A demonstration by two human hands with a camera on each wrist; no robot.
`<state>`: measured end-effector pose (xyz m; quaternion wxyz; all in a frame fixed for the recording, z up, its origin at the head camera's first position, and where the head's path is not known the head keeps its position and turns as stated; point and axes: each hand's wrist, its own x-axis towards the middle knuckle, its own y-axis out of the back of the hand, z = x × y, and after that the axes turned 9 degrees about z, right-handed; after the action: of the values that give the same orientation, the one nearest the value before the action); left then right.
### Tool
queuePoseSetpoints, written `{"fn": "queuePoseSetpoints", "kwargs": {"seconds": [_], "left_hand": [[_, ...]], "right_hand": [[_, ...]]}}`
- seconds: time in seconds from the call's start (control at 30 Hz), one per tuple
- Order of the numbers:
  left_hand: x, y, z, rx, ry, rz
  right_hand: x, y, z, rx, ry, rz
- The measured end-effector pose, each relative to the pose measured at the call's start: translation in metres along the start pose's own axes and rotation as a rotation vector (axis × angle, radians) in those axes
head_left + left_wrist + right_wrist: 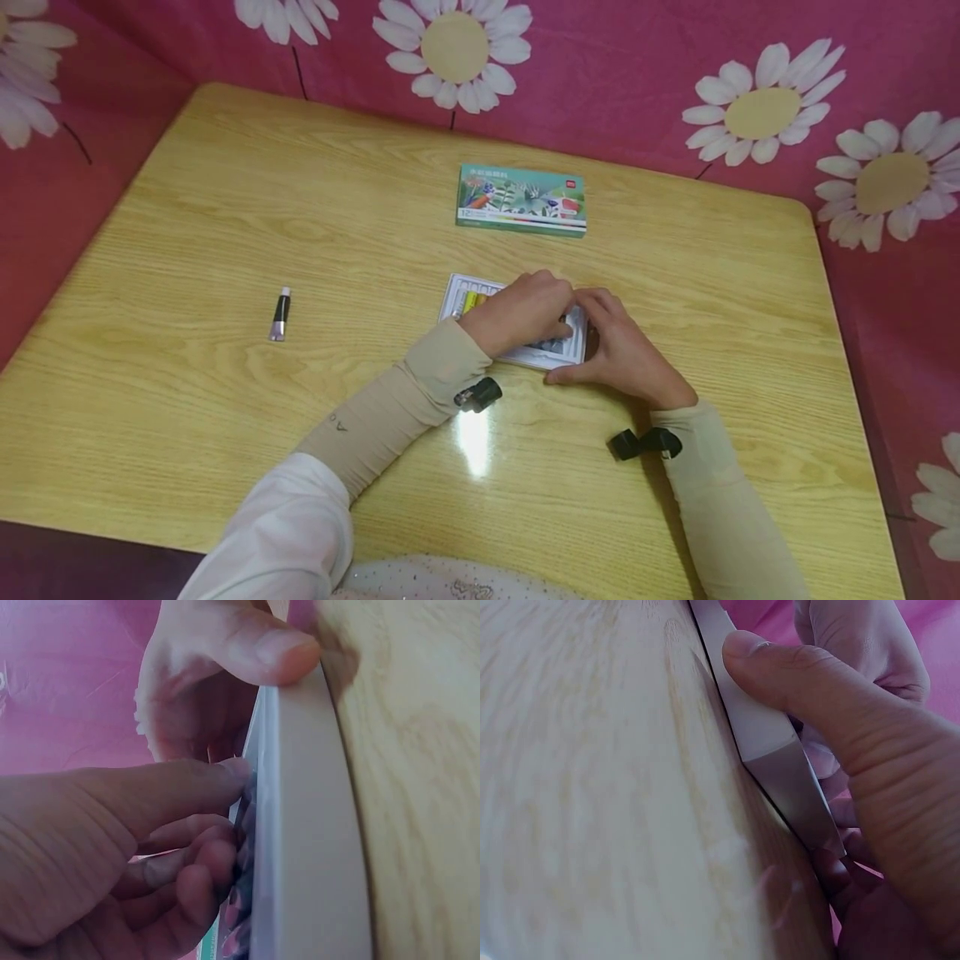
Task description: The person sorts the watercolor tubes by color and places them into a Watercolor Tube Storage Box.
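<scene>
A white plastic tray (448, 297) of paint tubes lies on the table, partly covered by both hands. Yellow and orange paint tubes (470, 302) show at its left end. My left hand (519, 310) reaches across the tray, and its thumb and fingers pinch a dark paint tube near the right end, mostly hidden by the fingers. In the left wrist view the left hand (142, 855) is close against the tray's open face. My right hand (628, 343) grips the tray's right end, thumb on the near side wall (761, 724) and fingers around the far side.
A single black paint tube (281, 315) lies apart on the left of the table (225, 417). Behind the tray is a teal paint box (521, 200) with a floral print. Pink cloth (600, 67) with daisies borders the table's back and sides.
</scene>
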<state>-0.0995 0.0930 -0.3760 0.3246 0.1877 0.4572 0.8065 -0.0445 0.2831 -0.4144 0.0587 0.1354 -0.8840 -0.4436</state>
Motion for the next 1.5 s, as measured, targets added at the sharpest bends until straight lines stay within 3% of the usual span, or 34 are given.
{"fn": "queuePoseSetpoints", "kwargs": {"seconds": [0.23, 0.4, 0.77, 1.27, 1.5], "left_hand": [[-0.003, 0.005, -0.003, -0.012, -0.005, 0.011], [-0.005, 0.015, -0.01, -0.009, 0.04, 0.065], [-0.017, 0.029, -0.026, 0.03, 0.047, 0.129], [-0.048, 0.049, -0.057, -0.02, 0.247, 0.11], [-0.064, 0.059, -0.072, -0.009, 0.323, 0.098]], "right_hand": [[0.001, 0.0, -0.002, 0.001, 0.009, 0.004], [0.002, 0.0, -0.002, 0.005, 0.007, 0.002], [0.003, -0.002, -0.002, -0.019, -0.005, -0.021], [0.001, 0.002, -0.005, -0.036, -0.082, -0.05], [0.001, 0.001, -0.006, -0.03, -0.068, -0.045]]}}
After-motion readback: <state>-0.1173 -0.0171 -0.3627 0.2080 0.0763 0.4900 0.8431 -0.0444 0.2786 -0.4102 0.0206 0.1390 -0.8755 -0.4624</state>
